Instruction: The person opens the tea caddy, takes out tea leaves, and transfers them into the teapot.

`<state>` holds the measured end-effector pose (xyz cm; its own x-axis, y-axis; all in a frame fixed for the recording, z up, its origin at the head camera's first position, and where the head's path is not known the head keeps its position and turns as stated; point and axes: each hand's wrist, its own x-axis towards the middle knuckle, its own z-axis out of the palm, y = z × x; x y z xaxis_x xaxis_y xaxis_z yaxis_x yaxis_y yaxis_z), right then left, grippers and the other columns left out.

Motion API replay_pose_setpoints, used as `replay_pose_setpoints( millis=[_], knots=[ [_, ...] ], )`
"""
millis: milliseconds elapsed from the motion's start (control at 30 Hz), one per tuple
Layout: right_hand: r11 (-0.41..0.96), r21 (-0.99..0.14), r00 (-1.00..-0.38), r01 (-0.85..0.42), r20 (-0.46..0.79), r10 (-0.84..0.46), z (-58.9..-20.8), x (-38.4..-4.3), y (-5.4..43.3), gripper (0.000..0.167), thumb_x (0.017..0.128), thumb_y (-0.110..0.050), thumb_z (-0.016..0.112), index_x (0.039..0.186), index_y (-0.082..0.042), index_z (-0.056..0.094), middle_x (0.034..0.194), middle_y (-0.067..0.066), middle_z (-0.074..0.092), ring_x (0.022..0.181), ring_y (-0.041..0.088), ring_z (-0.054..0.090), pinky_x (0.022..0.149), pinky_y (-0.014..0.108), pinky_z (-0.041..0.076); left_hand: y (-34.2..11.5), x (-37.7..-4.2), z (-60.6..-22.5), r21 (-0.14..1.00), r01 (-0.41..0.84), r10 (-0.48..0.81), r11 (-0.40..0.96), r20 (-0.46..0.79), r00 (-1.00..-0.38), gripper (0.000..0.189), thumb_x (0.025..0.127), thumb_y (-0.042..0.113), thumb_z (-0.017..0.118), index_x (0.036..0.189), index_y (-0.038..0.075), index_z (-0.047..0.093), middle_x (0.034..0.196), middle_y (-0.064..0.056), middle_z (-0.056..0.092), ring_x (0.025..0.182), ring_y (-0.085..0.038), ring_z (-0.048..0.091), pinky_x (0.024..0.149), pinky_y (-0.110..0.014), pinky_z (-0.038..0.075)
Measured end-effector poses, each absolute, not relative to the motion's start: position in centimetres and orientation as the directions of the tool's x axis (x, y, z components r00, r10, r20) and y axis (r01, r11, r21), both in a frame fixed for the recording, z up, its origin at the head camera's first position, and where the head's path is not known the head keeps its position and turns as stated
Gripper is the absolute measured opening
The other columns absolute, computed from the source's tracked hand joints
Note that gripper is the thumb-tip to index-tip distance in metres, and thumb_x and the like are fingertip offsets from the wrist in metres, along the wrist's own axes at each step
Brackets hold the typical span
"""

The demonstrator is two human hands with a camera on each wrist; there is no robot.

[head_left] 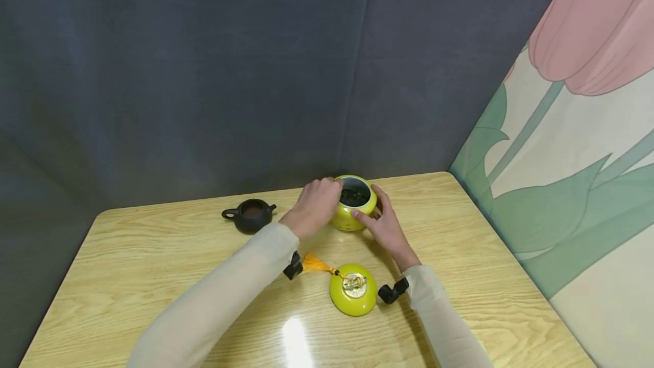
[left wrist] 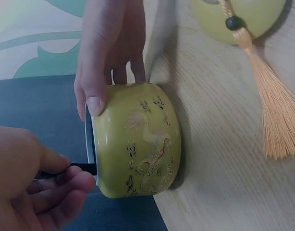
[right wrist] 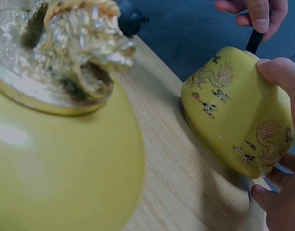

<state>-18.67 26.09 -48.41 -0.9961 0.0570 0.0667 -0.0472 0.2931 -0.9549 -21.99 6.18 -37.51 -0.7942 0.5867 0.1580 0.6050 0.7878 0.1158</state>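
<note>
A yellow jar (head_left: pixel 347 222) with dragon designs stands upright near the table's back edge, dark tea leaves (head_left: pixel 354 197) inside it. My left hand (head_left: pixel 318 200) is over its left rim. In the left wrist view, the thumb and fingers pinch a thin black handle (left wrist: pixel 85 168) that enters the jar's mouth; its far end is hidden inside. From the right, my right hand (head_left: pixel 386 225) grips the jar, thumb on the near rim and fingers round the side.
The jar's yellow lid (head_left: pixel 352 306), with a gold animal-shaped knob and an orange tassel (head_left: pixel 314 264), lies nearer me between the forearms. A small dark teapot (head_left: pixel 251 221), its top open, stands at the left. Behind the table (head_left: pixel 153 277) hangs a dark curtain (head_left: pixel 230 72).
</note>
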Motion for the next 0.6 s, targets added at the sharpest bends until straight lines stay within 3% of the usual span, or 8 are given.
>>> replay_pose_setpoints(
  millis=[267,433,600],
  knots=[
    [0.298,-0.953,-0.995,-0.048,0.071,0.066,-48.3,-18.6,26.1,0.092,0.099,-0.026,0.078,0.170,-0.015,0.020,0.174,0.017,0.030,0.163,0.037,0.032,0.131,0.056,0.032,5.9,-22.8,-37.8,0.416,0.518,0.522,0.747,0.115,-0.845,0.018,0.110,0.014,0.059,0.112,0.001,0.071,0.096,-0.011,0.074,0.074,-0.014,0.064,0.061,-0.026,0.049],
    [0.302,-0.952,-0.995,-0.044,0.067,0.067,-48.4,-18.5,26.1,0.092,0.100,-0.026,0.078,0.170,-0.015,0.019,0.174,0.018,0.029,0.163,0.037,0.031,0.131,0.057,0.031,5.5,-23.1,-38.3,0.601,0.400,0.466,0.692,0.051,-0.883,0.025,0.112,0.016,0.055,0.122,0.000,0.072,0.100,-0.012,0.076,0.067,-0.013,0.062,0.058,-0.023,0.046],
    [0.294,-0.954,-0.996,-0.051,0.071,0.057,-48.3,-18.6,26.1,0.093,0.100,-0.026,0.077,0.170,-0.014,0.018,0.174,0.020,0.029,0.163,0.038,0.030,0.131,0.058,0.030,4.6,-23.4,-38.7,0.733,0.298,0.424,0.612,0.015,-0.906,0.027,0.112,0.016,0.054,0.124,-0.001,0.072,0.085,-0.017,0.077,0.063,-0.022,0.069,0.054,-0.025,0.045]
  ],
)
